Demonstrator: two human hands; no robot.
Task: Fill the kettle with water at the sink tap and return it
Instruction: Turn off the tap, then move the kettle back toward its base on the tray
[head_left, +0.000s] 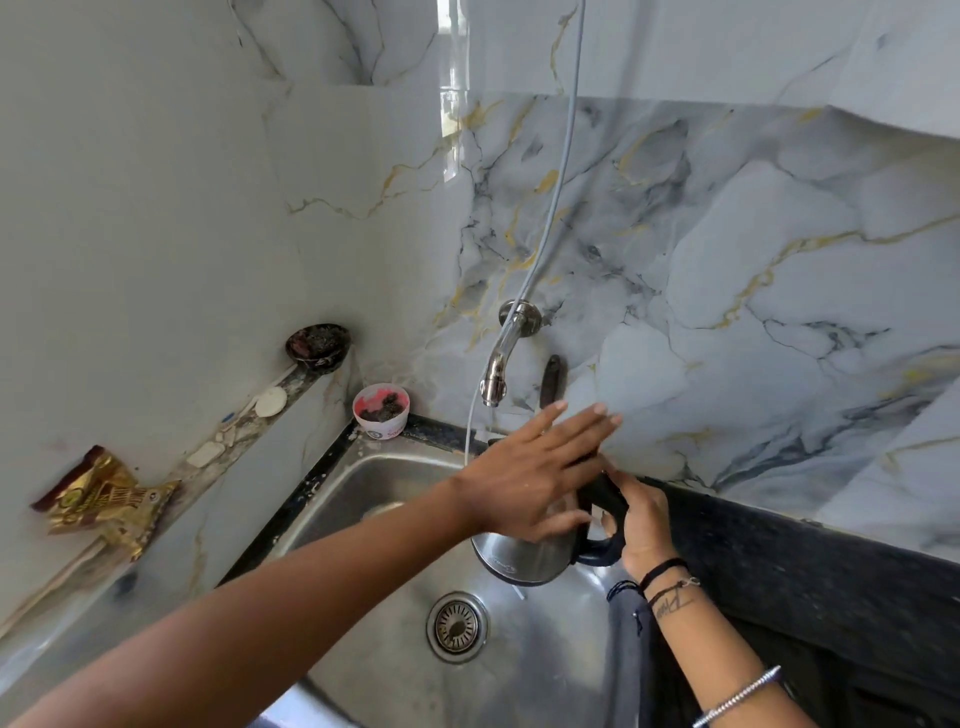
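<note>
A steel kettle (524, 558) with a black handle hangs over the steel sink (363, 483), just below the chrome wall tap (501, 358). My right hand (641, 525) grips the kettle's black handle. Above the kettle's top, my left hand (535, 475) stretches flat with fingers spread, hiding the lid and the opening. A thin stream of water seems to fall from the tap's spout behind my left hand.
The sink drain (457, 626) lies below the kettle. A pink-and-white tub (382, 410) stands in the corner, a dark bowl (318, 347) and a gold wrapper (111, 499) on the left ledge. A grey cord (563, 171) hangs down the wall. Dark counter (810, 566) at right.
</note>
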